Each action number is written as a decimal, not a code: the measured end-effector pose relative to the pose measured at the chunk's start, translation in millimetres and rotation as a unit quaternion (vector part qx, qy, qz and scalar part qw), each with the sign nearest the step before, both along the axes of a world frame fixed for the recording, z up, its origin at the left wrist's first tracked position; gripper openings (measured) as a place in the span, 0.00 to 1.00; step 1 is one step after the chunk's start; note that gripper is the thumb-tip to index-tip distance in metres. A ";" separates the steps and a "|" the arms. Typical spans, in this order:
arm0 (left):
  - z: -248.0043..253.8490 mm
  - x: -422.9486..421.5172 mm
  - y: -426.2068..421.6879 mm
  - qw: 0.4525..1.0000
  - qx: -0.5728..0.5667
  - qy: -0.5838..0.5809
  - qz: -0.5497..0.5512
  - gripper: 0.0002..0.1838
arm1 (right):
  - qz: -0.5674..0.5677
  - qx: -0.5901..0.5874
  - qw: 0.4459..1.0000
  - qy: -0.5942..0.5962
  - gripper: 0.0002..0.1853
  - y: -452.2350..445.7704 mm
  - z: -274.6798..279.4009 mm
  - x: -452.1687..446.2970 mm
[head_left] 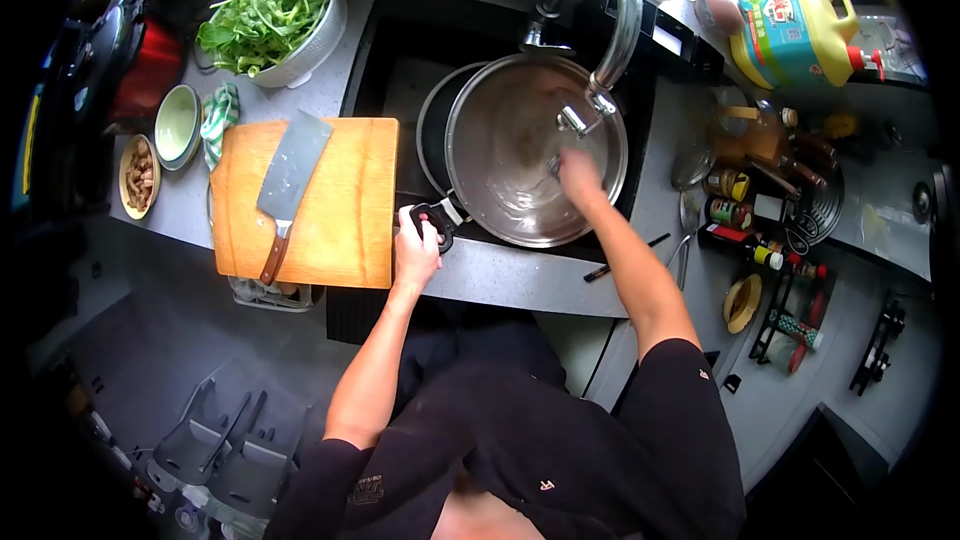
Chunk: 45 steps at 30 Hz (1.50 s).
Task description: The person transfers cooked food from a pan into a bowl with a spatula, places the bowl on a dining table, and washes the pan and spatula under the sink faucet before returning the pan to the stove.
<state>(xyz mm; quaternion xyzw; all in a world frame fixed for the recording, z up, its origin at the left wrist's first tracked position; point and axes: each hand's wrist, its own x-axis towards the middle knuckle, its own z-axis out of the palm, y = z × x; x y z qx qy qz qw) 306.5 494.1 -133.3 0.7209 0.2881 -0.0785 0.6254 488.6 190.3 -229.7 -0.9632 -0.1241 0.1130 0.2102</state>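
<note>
A wide stainless steel wok (492, 145) sits tilted in the dark sink (400, 45), under the chrome faucet (622, 15). My left hand (417, 252) is closed around the wok's black handle (440, 224) at the counter's front edge. Inside the wok, near its right side, my right hand (580, 180) is closed and slightly blurred. Its fingers press toward the wok's inner wall, over something small and greyish that I cannot make out. The wok's bottom looks wet and shiny. Behind the wok shows part of another round rim (432, 130).
Left of the sink, a cleaver (292, 168) lies on a wooden cutting board (350, 210). Beyond are a colander (312, 50) of leafy greens (265, 20), a green bowl (178, 125) and a cloth (220, 120). An oil jug (795, 30) and several bottles stand on the right.
</note>
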 end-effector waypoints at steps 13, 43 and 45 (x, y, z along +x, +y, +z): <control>-4.5 -0.6 0.3 1.000 -0.005 -0.018 0.007 0.09 | -0.030 0.322 0.946 0.024 0.04 165.4 12.1 24.3; -8.7 -0.5 0.0 0.999 0.030 -0.017 -0.009 0.11 | -0.229 0.624 0.693 0.279 0.06 -9.9 151.7 -44.5; -7.3 -1.1 -0.8 0.999 0.026 -0.023 -0.005 0.10 | -0.232 0.644 0.688 0.241 0.06 1.6 185.8 -42.9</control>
